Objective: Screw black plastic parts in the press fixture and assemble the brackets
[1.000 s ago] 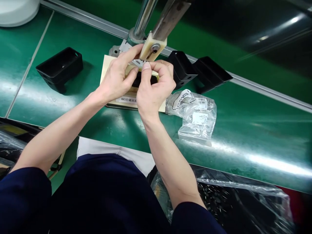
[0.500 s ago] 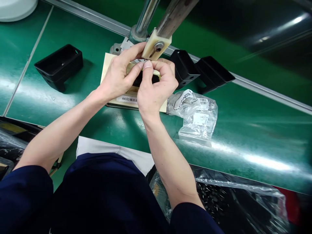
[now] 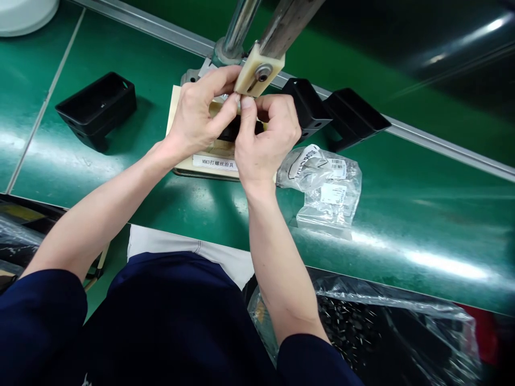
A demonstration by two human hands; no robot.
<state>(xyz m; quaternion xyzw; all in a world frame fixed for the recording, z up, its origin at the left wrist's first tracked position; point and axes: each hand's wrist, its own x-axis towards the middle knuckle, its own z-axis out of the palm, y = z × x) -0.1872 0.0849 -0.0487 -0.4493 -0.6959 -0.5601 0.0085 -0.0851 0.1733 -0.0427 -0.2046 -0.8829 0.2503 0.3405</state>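
Observation:
Both hands meet just beneath a cream plastic block (image 3: 260,71) bolted to the end of a metal bar (image 3: 286,28). My left hand (image 3: 201,112) is closed, thumb and forefinger pinched at the block's lower edge. Beside it, my right hand (image 3: 269,131) is closed too, its thumb tip close to the left one. Whatever they pinch is too small and too covered to name. Below them, a black part (image 3: 230,131) lies in a cream fixture plate (image 3: 185,165) with a printed label (image 3: 215,162); my hands hide much of it.
A black plastic housing (image 3: 98,110) stands to the left. Two more, a near one (image 3: 308,107) and a far one (image 3: 356,115), lean at the back right. A clear plastic bag (image 3: 328,187) lies right of the fixture. Below the bench edge is a plastic-lined container of small black parts (image 3: 350,327).
My right hand has shifted slightly right, uncovering more of the label. The left thumb has moved a little; both hands stay pinched under the block. The view has shifted slightly.

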